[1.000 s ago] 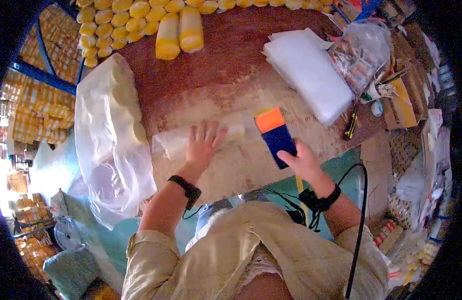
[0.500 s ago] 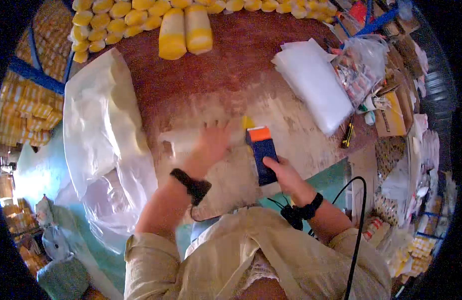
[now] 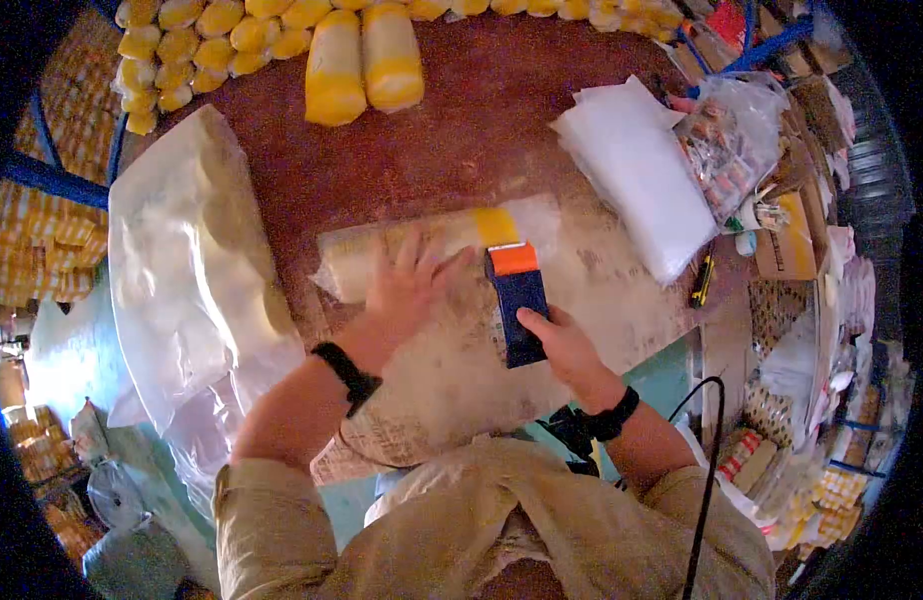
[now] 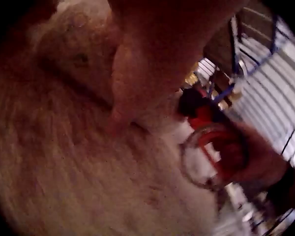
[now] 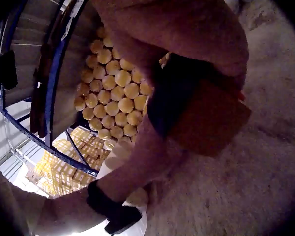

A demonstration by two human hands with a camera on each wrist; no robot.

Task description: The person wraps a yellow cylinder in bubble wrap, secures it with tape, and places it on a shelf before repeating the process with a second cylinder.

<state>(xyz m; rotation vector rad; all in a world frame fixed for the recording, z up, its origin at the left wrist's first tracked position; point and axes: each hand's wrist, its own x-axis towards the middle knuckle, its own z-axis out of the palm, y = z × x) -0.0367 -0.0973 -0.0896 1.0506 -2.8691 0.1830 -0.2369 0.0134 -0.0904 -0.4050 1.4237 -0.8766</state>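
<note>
A long bundle (image 3: 347,262) in clear plastic, with a yellow band (image 3: 496,226) near its right end, lies across the worn wooden table. My left hand (image 3: 407,290) is spread with straight fingers over its near side. In my right hand (image 3: 572,350) I grip a dark blue and orange tape dispenser (image 3: 520,310), thumb on top, its orange end close to the yellow band. From the left wrist, the dispenser's round tape roll (image 4: 185,162) shows beside a red frame. The right wrist view has the dispenser (image 5: 206,118) in shadow under my fingers.
Left stands a large plastic-wrapped pack (image 3: 187,270). Two yellow-and-white rolls (image 3: 392,60) lie at the back before a stack of yellow-ended rolls (image 3: 247,35). To the right are white plastic sheets (image 3: 637,180), a bag of small items (image 3: 737,145) and a yellow cutter (image 3: 702,280).
The dispenser has come left and nearer the body, close to the bundle's right part. The bundle now lies farther from the table's near edge, with my left hand staying spread at it.
</note>
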